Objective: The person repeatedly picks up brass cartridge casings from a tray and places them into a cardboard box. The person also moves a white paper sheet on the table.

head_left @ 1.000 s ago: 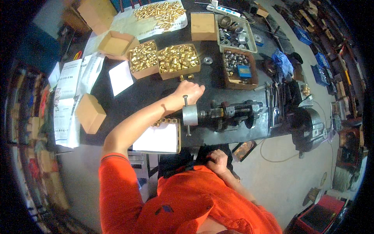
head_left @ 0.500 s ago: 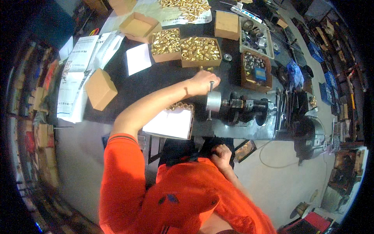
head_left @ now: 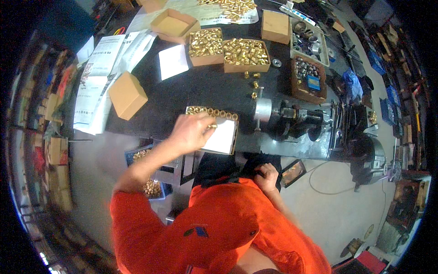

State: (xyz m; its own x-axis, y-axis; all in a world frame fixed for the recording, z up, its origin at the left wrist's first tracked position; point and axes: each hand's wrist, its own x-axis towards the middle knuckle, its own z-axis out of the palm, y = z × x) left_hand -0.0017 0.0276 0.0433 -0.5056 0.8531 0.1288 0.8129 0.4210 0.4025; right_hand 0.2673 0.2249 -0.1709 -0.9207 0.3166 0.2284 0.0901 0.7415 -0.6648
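My left hand (head_left: 191, 131) is over a shallow carton (head_left: 236, 132) at the table's near edge. Its fingers pinch a small brass fitting (head_left: 212, 126). Brass fittings (head_left: 222, 113) stand in a row along the carton's far side, and a white sheet (head_left: 222, 137) covers the rest of its inside. My right hand (head_left: 267, 177) lies on my lap with its fingers curled in; whatever it may hold is hidden. Some loose brass fittings (head_left: 255, 84) lie beside the clamping device with a round silver head (head_left: 263, 109).
Two open boxes (head_left: 246, 69) heaped with brass fittings stand farther back. Past them, more brass pieces (head_left: 235, 10) lie on newspaper. A closed brown box (head_left: 127, 96) is at left; a box of metal parts (head_left: 308, 93) is at right. Blue bins (head_left: 157, 194) stand below the table.
My left hand has come back from the loose fittings near the clamping device to the carton, now with a brass fitting in its fingers. My right hand stays on my lap.
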